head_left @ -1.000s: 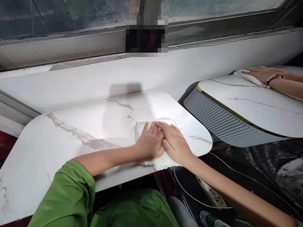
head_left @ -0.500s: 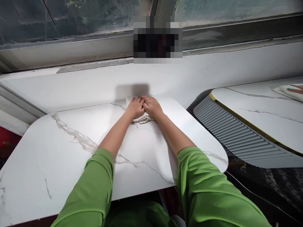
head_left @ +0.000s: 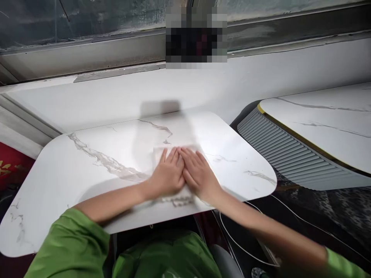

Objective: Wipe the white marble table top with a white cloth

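Observation:
Both palms lie on a whitish cloth [head_left: 181,199] near the front edge of the white marble-patterned table [head_left: 237,150]. My left hand [head_left: 167,173] presses flat on the cloth's left part, fingers stretched out and pointing away from me. Beside it, my right hand [head_left: 201,175] rests flat too, its fingers extended and its thumb side touching the left hand. The hands cover the middle of the cloth. Its ruffled near edge shows below them, blurred by motion, and its far edge shows just beyond the fingertips.
A white wall [head_left: 116,102] borders the table's far side, below a window frame [head_left: 101,52]. To the right stands another marble-patterned top with a gold edge and a grey ribbed side [head_left: 278,150]. A white cable [head_left: 313,227] runs below at right. Something red [head_left: 11,164] is at far left.
Both hands and the cloth have come from the table's far edge towards me, near the front edge. My elbows have bent outwards. The view has shifted slightly.

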